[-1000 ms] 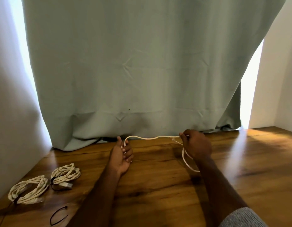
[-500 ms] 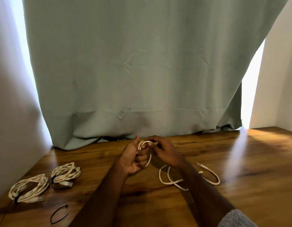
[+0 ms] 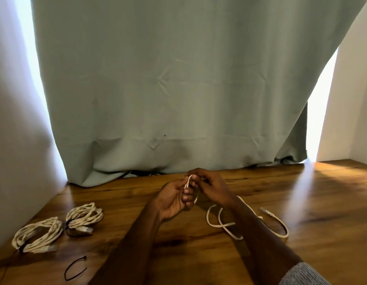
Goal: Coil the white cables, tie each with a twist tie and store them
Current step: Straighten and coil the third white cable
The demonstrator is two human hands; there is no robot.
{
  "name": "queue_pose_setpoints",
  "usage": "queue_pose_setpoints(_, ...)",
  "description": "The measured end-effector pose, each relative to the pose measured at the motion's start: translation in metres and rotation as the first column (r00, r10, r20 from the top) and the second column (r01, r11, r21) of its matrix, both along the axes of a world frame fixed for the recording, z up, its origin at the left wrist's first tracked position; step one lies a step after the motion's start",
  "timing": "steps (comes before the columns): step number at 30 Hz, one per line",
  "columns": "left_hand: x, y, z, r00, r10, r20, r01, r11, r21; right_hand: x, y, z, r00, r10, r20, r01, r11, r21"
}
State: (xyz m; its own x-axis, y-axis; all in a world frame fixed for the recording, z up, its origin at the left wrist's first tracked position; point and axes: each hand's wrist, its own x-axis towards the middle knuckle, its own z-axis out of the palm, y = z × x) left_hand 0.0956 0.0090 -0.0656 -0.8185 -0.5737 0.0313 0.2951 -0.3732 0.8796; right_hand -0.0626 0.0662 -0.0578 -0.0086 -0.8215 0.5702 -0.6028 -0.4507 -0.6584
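I see a pale green curtain filling the upper frame, its hem on the wooden table across the bottom. At centre, my left hand curls its fingers round a small loop of the white cable, and my right hand pinches the loop's top, I think (fingers overlap there). The rest trails loose toward the lower right. Two tied cable coils lie lower left, touching each other; a black twist tie sits below them.
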Motion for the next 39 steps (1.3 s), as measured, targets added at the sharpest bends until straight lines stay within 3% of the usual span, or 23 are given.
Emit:
queue_pose_setpoints(8, 0.003, 0.001, 0.002, 0.97, -0.186, -0.155, 0.187, 0.982, -0.004, 0.008, 0.008, 0.002, 0.989, 0.012, 0.151, -0.023, 0.997, 0.072)
queue_pose_setpoints(14, 0.001, 0.001, 0.004, 0.938, -0.159, -0.308, 0.176, 0.984, 0.028, 0.02, 0.009, -0.001, 0.988, -0.031, 0.152, -0.006, 0.971, 0.239)
queue_pose_setpoints(18, 0.004, 0.002, 0.007, 0.946, -0.115, -0.304, 0.131, 0.991, 0.034, 0.022, 0.01, 0.0, 0.996, -0.076, 0.041, 0.062, 0.96, 0.273)
queue_pose_setpoints(22, 0.002, 0.004, 0.01, 0.944, 0.086, -0.319, -0.06, 0.994, 0.091, 0.024, 0.015, 0.001, 0.973, -0.092, -0.213, 0.143, 0.96, 0.239)
queue_pose_setpoints(26, 0.002, 0.004, 0.012, 0.896, 0.262, -0.359, -0.232, 0.965, 0.125, 0.025, 0.016, 0.008, 0.851, -0.109, -0.513, 0.285, 0.918, 0.276)
queue_pose_setpoints(30, -0.001, -0.001, 0.016, 0.818, 0.333, -0.469, -0.238, 0.938, 0.252, 0.041, 0.018, 0.017, 0.655, -0.018, -0.755, 0.401, 0.855, 0.328)
queue_pose_setpoints(34, -0.001, -0.006, 0.015, 0.781, 0.42, -0.462, -0.336, 0.906, 0.257, 0.05, 0.018, 0.018, 0.569, 0.006, -0.822, 0.437, 0.845, 0.309)
queue_pose_setpoints(39, 0.001, -0.008, 0.016, 0.743, 0.517, -0.426, -0.412, 0.854, 0.317, 0.051, 0.017, 0.016, 0.593, 0.081, -0.801, 0.397, 0.836, 0.379)
